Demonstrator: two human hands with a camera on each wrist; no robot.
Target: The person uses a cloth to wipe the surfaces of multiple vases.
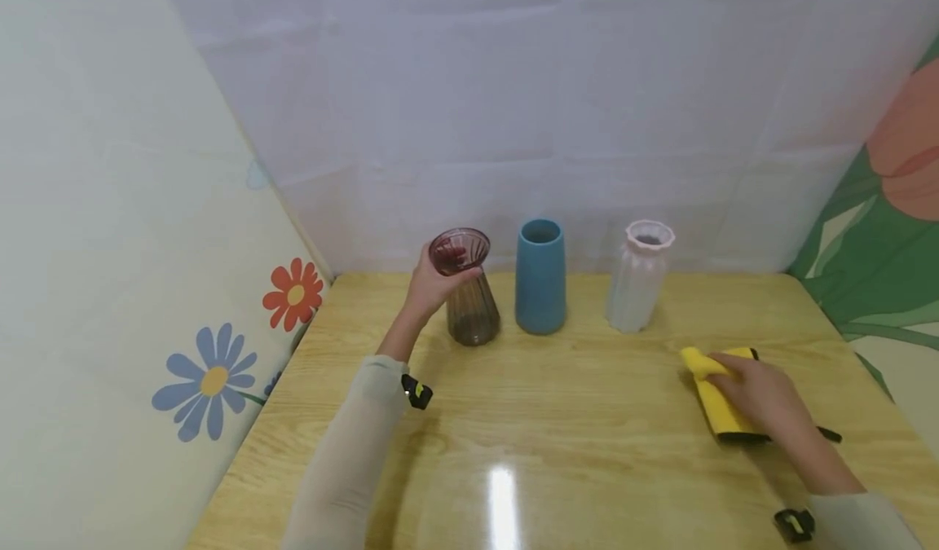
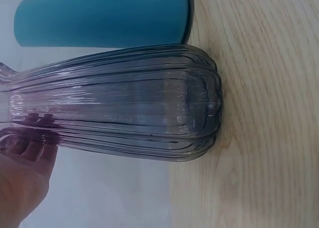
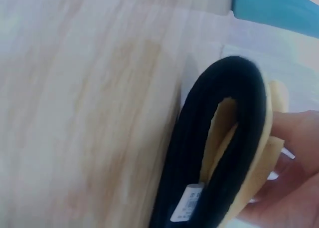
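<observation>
My left hand (image 1: 434, 285) grips the neck of a ribbed, purplish glass vase (image 1: 473, 310) just below its flared rim. The vase tilts a little, its base close over the wooden table; in the left wrist view the clear ribbed body (image 2: 124, 103) fills the middle. On the right, my right hand (image 1: 763, 391) pinches up part of a folded yellow cloth (image 1: 722, 407) with black edging. The right wrist view shows the cloth's black border (image 3: 239, 83) in a loop, with a small white label (image 3: 188, 203) on it.
Beside the glass vase stands a blue vase (image 1: 540, 281), and farther right a pinkish-white fluted vase (image 1: 637, 281). Behind the wooden table (image 1: 587, 452) rises a white sheet-covered wall (image 1: 477, 110). A floral panel (image 1: 110, 248) borders the left side, another the right.
</observation>
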